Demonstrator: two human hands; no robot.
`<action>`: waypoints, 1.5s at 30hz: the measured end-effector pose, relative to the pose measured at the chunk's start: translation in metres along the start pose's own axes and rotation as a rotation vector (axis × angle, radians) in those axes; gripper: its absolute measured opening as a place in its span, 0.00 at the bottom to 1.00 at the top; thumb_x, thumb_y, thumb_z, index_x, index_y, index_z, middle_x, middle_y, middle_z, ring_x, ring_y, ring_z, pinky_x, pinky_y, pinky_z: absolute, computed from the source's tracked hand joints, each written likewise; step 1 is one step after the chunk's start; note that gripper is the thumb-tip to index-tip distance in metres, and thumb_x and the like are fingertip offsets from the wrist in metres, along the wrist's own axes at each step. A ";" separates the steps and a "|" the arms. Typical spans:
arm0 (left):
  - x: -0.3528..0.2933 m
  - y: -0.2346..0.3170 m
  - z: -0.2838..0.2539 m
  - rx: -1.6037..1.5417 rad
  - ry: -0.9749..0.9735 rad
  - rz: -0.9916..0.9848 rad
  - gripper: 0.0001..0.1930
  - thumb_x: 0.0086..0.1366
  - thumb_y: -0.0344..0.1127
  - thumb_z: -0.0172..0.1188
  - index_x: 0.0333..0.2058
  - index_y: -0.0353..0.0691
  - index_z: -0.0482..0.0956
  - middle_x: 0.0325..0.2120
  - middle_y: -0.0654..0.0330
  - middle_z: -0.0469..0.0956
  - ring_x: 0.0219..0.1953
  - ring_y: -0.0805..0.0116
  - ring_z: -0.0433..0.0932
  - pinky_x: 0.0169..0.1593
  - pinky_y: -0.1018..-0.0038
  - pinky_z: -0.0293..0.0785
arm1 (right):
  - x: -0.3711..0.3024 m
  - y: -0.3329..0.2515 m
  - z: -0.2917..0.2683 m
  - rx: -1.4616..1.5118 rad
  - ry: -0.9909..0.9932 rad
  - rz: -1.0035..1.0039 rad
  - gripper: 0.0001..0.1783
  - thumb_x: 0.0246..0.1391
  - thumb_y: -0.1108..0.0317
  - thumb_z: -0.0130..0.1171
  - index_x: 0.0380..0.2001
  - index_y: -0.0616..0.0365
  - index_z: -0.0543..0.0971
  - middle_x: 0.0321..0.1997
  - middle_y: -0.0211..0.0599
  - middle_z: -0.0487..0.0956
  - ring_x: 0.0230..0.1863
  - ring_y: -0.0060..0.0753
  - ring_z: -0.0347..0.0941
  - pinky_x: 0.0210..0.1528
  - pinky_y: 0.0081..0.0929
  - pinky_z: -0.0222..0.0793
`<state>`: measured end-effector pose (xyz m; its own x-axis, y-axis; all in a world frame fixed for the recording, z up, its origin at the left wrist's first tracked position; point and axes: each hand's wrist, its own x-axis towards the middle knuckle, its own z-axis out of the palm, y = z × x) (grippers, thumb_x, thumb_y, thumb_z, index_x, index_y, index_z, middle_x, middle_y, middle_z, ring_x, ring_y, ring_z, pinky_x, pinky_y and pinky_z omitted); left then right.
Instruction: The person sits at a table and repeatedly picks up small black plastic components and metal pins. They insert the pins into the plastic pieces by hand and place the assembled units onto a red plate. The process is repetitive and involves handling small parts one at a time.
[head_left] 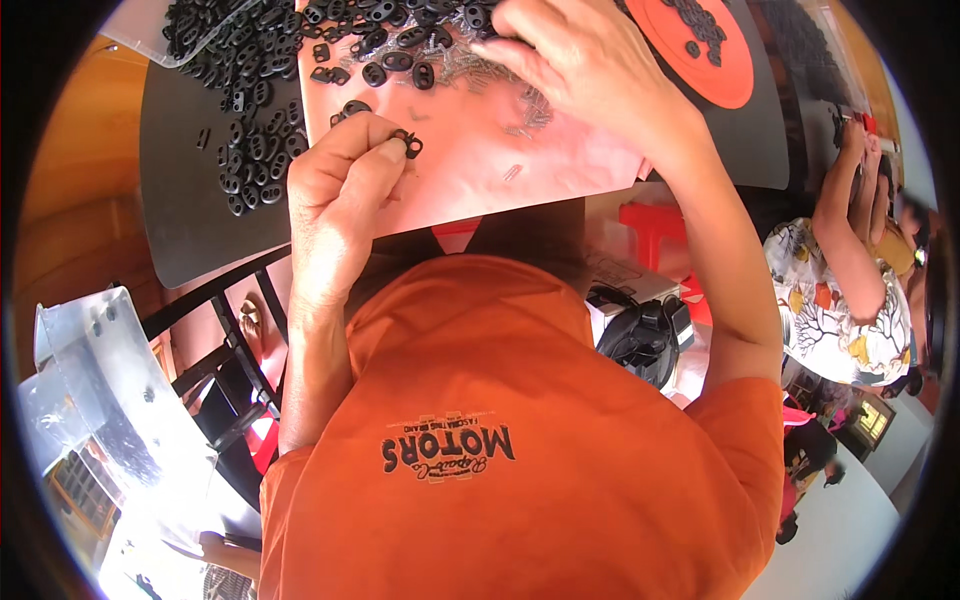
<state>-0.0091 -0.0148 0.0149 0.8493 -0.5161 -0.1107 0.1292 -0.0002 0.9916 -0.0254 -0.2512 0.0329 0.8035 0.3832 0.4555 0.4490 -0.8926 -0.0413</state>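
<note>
My left hand (345, 190) is closed, with a small black two-hole cord-lock piece (408, 144) pinched between thumb and fingers above the pink sheet (460, 150). Another black oval piece (355, 108) shows just beyond its knuckles. My right hand (580, 60) reaches over the far part of the sheet, its fingers bent and a little apart, with nothing visible in them. Below and beside it lies a spread of small metal springs (535, 110). Black oval cord-lock parts (397, 61) are scattered to the left of that hand.
A big heap of black cord-lock parts (262, 150) covers the dark table's left side (185, 200), beside a clear plastic container (180, 30). At far right, an orange round tray (735, 80) holds dark pieces (700, 30). Another person's arm (840, 190) shows at right.
</note>
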 end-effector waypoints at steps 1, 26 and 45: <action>0.000 -0.001 0.000 0.003 0.001 0.008 0.07 0.60 0.30 0.51 0.29 0.34 0.77 0.19 0.71 0.69 0.20 0.86 0.59 0.23 0.87 0.49 | -0.004 -0.002 -0.001 -0.015 -0.074 0.013 0.11 0.51 0.66 0.61 0.29 0.61 0.71 0.30 0.39 0.68 0.29 0.37 0.68 0.34 0.32 0.66; 0.001 -0.006 -0.011 0.046 -0.106 0.053 0.08 0.63 0.29 0.50 0.28 0.33 0.75 0.21 0.68 0.70 0.24 0.83 0.65 0.29 0.83 0.62 | -0.021 0.000 -0.009 0.184 -0.211 0.222 0.03 0.49 0.77 0.54 0.29 0.61 0.72 0.31 0.42 0.71 0.33 0.50 0.72 0.33 0.42 0.66; 0.002 -0.007 -0.010 0.010 -0.107 0.099 0.08 0.61 0.29 0.50 0.25 0.34 0.74 0.20 0.69 0.70 0.22 0.83 0.64 0.27 0.83 0.61 | -0.006 -0.021 -0.005 0.002 -0.327 0.249 0.05 0.45 0.76 0.54 0.27 0.64 0.69 0.30 0.46 0.73 0.34 0.52 0.74 0.35 0.44 0.69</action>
<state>-0.0032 -0.0070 0.0070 0.7985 -0.6020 -0.0050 0.0418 0.0472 0.9980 -0.0413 -0.2357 0.0356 0.9696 0.2108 0.1243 0.2253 -0.9673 -0.1167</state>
